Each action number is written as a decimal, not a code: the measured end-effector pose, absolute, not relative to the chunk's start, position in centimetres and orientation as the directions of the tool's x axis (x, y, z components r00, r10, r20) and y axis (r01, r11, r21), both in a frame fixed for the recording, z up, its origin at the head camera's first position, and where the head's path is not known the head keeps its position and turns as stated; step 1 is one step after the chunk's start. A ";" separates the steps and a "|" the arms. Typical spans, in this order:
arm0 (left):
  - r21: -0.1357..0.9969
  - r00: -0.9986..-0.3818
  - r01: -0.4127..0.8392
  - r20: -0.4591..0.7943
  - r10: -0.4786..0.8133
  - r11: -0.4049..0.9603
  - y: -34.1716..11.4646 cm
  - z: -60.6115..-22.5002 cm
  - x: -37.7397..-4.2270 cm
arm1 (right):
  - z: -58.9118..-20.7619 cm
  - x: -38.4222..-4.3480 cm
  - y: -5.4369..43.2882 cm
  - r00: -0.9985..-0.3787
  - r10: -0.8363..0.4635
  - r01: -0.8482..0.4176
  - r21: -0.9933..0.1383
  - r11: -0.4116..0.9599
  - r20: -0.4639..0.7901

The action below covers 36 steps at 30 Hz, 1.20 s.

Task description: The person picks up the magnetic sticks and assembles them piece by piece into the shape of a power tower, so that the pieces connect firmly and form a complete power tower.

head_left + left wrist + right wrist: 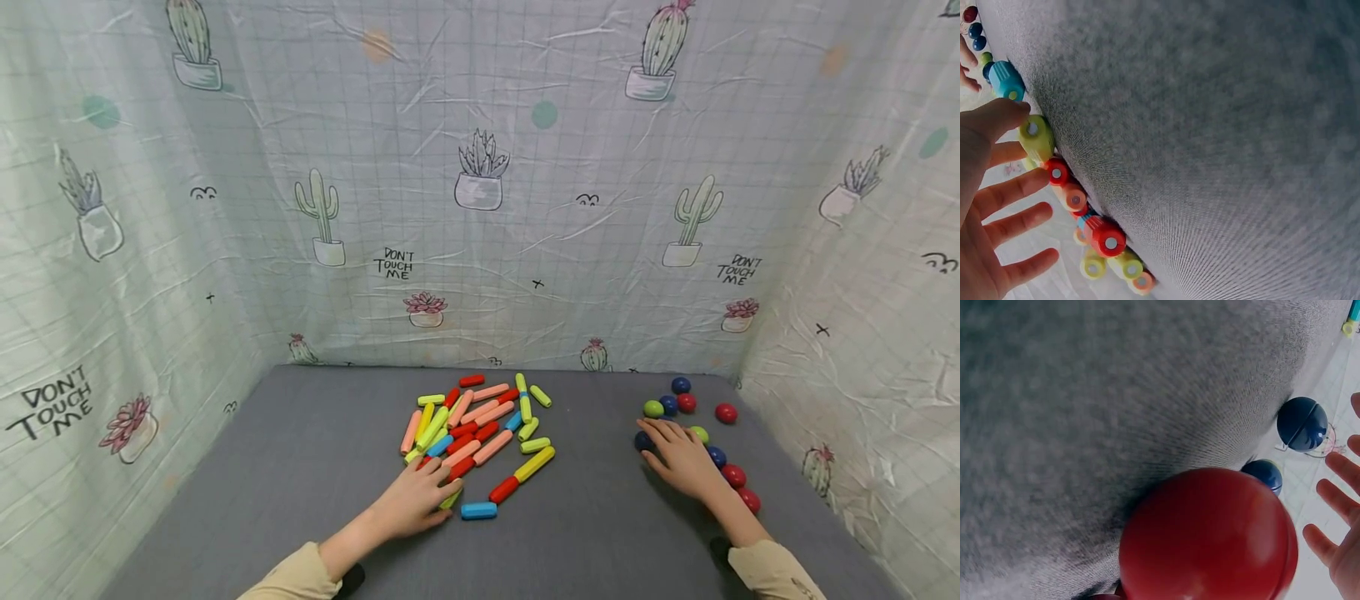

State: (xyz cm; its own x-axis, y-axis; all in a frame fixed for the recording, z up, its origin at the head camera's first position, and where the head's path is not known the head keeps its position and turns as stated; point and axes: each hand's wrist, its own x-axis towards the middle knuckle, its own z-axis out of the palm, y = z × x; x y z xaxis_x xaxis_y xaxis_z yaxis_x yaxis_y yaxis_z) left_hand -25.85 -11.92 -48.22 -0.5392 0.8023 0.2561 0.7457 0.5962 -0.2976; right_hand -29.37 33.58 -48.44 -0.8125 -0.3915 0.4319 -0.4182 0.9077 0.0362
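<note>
My left hand [411, 500] reaches over the near left edge of a pile of stubby plastic rods [480, 414] in red, pink, lime, yellow and blue. A lime rod [1037, 139] lies by its thumb and forefinger, partly hidden in the head view; the fingers look spread and fairly straight. Beside it is a blue rod [478, 511]. Over on the right, my right hand [678, 458] hovers or rests among small glossy balls, fingers extended; contact cannot be made out. A dark blue ball [643, 441] shows by its fingertips, and a red ball [1207, 537] looms large in the right wrist view.
A red-and-yellow joined rod [522, 473] lies apart at the pile's near right. More red, blue and lime balls, such as one red ball [726, 413], lie around the right hand. A patterned curtain [480, 250] encloses the grey table [315, 442] at back and sides.
</note>
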 end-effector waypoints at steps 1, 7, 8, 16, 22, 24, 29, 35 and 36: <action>-0.305 -0.535 0.746 0.254 0.806 0.592 -11.9 -48.2 -25.8 | -48.4 -29.4 33.6 -0.814 -0.390 -0.417 0.034 0.908 0.431; -0.336 -0.498 0.751 0.278 0.821 0.569 -11.9 -48.3 -25.7 | -48.2 -29.4 33.3 -0.823 -0.395 -0.415 0.044 0.909 0.409; -0.341 -0.496 0.749 0.280 0.822 0.569 -11.8 -48.4 -25.7 | -48.2 -29.3 33.2 -0.825 -0.397 -0.414 0.048 0.909 0.402; -0.282 -0.587 0.737 0.184 0.788 0.614 -11.7 -48.5 -25.7 | -48.4 -29.6 33.1 -0.831 -0.403 -0.415 0.056 0.908 0.383; -0.220 -0.642 0.724 0.130 0.755 0.654 -11.9 -48.1 -25.6 | -48.3 -29.9 33.2 -0.823 -0.420 -0.421 0.086 0.903 0.382; -0.230 -0.642 0.720 0.138 0.754 0.655 -12.0 -48.2 -25.7 | -48.3 -30.0 33.2 -0.825 -0.424 -0.421 0.093 0.902 0.375; -0.278 -0.626 0.713 0.163 0.763 0.644 -12.1 -48.3 -25.8 | -48.3 -30.1 33.3 -0.825 -0.426 -0.423 0.095 0.901 0.370; -0.265 -0.619 0.710 0.205 0.758 0.652 -12.1 -48.2 -25.8 | -48.6 -30.2 33.3 -0.815 -0.439 -0.432 0.108 0.895 0.380; -0.265 -0.615 0.711 0.217 0.758 0.652 -12.1 -48.1 -25.8 | -48.6 -30.2 33.3 -0.814 -0.440 -0.432 0.111 0.895 0.380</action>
